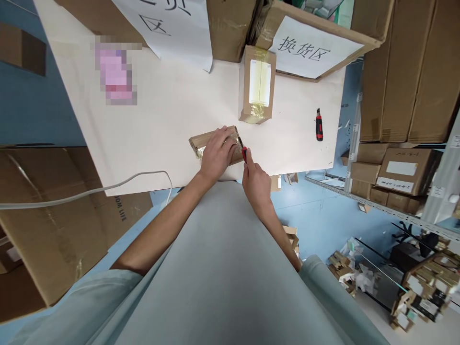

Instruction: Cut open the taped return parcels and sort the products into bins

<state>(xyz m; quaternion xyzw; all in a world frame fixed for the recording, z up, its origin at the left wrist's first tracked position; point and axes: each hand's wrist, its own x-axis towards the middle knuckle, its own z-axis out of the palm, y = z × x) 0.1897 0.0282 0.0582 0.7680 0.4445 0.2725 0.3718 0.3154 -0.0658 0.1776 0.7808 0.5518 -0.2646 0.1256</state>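
Observation:
A small flat cardboard box, wrapped in shiny clear tape, lies near the front edge of the white table. My left hand presses down on its top, the fingers curled over it. In my right hand is a utility knife with a red and black handle, held in closed fingers. Its dark blade meets the right end of the box; how deep it goes I cannot tell. Behind them stands a taller taped carton with a white label.
A second utility knife rests at the table's right side. Open cartons with paper signs, one of them a bin, line the back. A blurred pink item is at left. A white cable crosses the front left edge. Shelving with boxes stands right.

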